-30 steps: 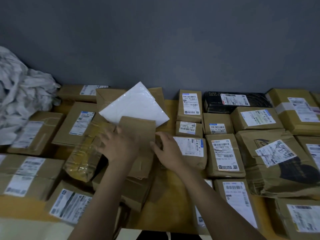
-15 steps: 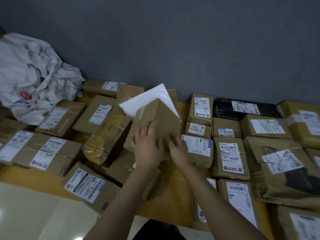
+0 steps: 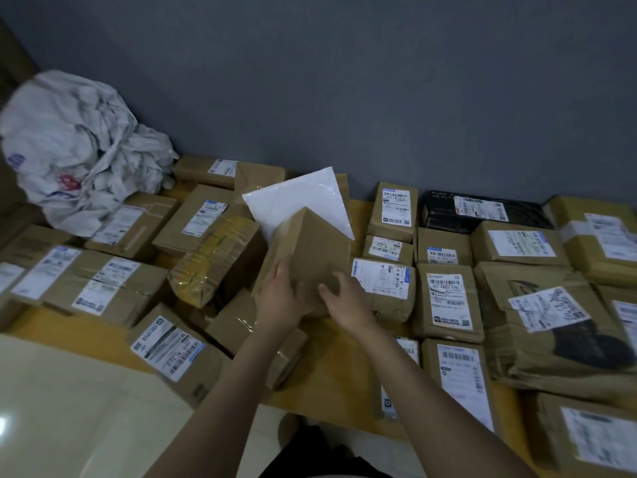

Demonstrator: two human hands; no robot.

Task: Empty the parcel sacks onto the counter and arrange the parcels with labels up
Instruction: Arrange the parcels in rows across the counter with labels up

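I hold a plain brown cardboard parcel (image 3: 306, 250) tilted up on its edge over the middle of the counter, with no label showing on the faces I see. My left hand (image 3: 281, 298) grips its lower left side and my right hand (image 3: 344, 301) grips its lower right corner. Behind it lies a white poly mailer (image 3: 300, 198). A crumpled white parcel sack (image 3: 72, 150) sits at the far left against the wall. Several brown parcels with labels up lie in rows on the right, such as one (image 3: 444, 301) beside my right hand.
A parcel wrapped in yellowish tape (image 3: 213, 257) lies left of the held box. A black parcel (image 3: 482, 210) sits at the back right. The yellow counter (image 3: 331, 374) shows bare below my hands. A pale floor (image 3: 69, 408) lies at lower left. A grey wall stands behind.
Both hands have lifted and tipped the brown parcel from lying flat to standing on edge. The view has swung left, showing more of the sack.
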